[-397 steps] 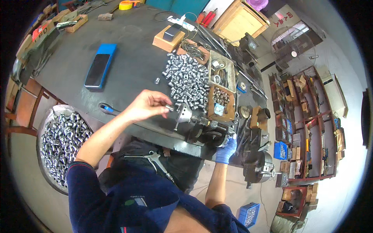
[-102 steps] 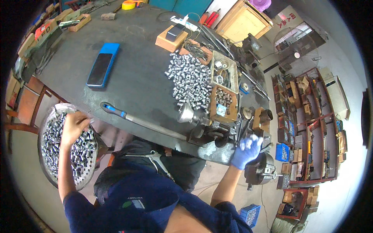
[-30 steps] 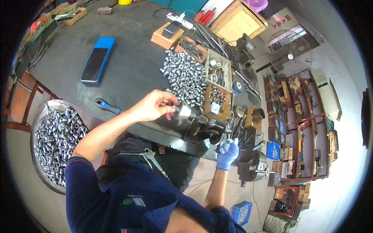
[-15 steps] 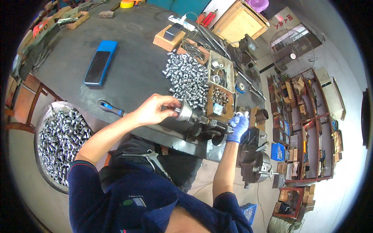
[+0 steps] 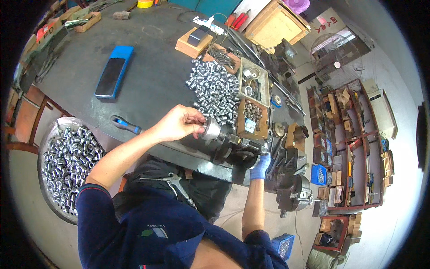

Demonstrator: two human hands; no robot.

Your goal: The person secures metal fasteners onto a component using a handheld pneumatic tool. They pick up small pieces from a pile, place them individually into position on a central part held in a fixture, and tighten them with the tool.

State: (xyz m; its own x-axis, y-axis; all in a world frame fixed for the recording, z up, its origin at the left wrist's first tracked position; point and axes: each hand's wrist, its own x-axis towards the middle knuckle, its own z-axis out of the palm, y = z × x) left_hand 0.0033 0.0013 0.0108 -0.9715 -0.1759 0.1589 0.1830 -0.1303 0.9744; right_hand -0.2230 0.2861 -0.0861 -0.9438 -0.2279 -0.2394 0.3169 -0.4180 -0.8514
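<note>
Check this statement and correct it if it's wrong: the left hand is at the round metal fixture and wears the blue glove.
The glove is on the wrong hand: the head view shows the left hand at the round metal fixture, but bare; the right hand wears the blue glove.

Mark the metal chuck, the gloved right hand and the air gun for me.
Metal chuck (image 5: pixel 212 129): head view, on its silvery body.
Gloved right hand (image 5: pixel 260 167): head view, on the middle of the blue glove.
Air gun (image 5: pixel 181 188): head view, on its handle.
</note>
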